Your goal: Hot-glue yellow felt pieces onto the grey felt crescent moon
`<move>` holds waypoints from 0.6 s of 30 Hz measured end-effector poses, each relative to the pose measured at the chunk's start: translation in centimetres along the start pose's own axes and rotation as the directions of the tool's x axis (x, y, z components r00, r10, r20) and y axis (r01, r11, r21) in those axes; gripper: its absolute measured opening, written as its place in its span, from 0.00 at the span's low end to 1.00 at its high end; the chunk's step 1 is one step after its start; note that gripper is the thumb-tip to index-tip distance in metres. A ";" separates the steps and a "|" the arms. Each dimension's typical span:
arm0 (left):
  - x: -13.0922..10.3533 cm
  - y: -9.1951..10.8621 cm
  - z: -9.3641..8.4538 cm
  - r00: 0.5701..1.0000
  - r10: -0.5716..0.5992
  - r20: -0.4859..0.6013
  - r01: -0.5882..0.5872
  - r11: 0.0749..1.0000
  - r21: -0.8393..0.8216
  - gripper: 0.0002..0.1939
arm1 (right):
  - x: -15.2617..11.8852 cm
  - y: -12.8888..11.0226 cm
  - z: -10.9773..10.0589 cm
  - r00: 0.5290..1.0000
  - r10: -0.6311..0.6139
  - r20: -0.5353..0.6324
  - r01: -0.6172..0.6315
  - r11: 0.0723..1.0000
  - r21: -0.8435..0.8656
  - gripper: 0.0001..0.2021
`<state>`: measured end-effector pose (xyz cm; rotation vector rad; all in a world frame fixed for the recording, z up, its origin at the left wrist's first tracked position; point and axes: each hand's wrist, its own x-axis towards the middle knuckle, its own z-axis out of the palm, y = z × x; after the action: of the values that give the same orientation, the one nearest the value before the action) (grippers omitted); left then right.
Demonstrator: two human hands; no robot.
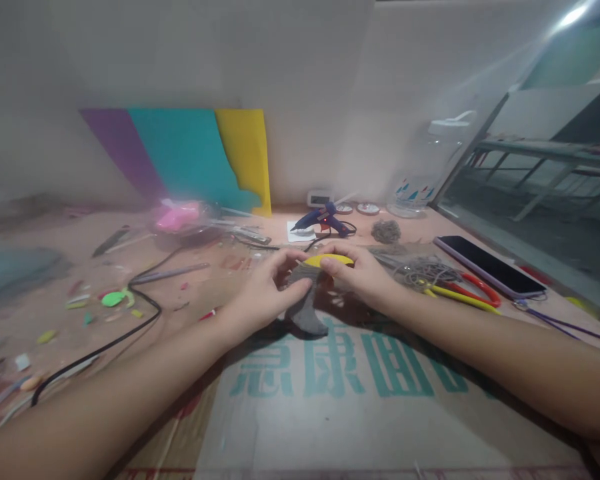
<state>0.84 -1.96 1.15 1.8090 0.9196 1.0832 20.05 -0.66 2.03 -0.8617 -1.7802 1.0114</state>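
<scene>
We have a dark grey, curved piece of soft-looking material (306,315) up between both hands, over the near cardboard. Its long axis runs roughly toward us, near end flaring right, far end meeting a bright yellow, flat, rounded piece (334,259) that lies crosswise. Can't tell if the two are joined. Key relation: yellow sits at the far end of the grey, right under our right thumb, so the right hand is nearer to it; the grey body hangs closer to the left. Our left hand (266,283) is closed around the grey piece, thumb along its near face. Our right hand (366,272) pinches the yellow piece, thumb on top; its lower fingers are in shadow, can't read them. Under us: flat brown cardboard sheet with teal printed characters (330,430). Just beyond the hands: dark blue glue gun (324,217), nozzle pointing left over a small white square. To the right: loose grey wire coil (429,272) beside red and yellow tool handles (463,298), then a black-screened phone (490,267).
</scene>
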 end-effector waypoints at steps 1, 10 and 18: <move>0.0 -0.1 0.1 1.000 0.006 -0.024 -0.007 1.000 -0.025 0.13 | 0.0 0.1 0.1 1.000 -0.009 0.000 0.009 1.000 -0.012 0.14; -0.4 0.5 0.1 0.998 0.013 -0.054 -0.011 0.999 0.037 0.12 | 0.1 0.0 -0.1 0.999 -0.034 0.026 0.035 0.999 -0.032 0.16; -0.5 0.1 0.0 0.996 0.079 -0.042 -0.075 0.992 0.099 0.10 | -0.1 -0.1 -0.1 0.999 -0.051 0.008 0.051 0.998 -0.048 0.15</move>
<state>0.70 -2.39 1.06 1.9198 0.9507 1.1497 20.15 -0.76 2.07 -0.8388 -1.8295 0.9433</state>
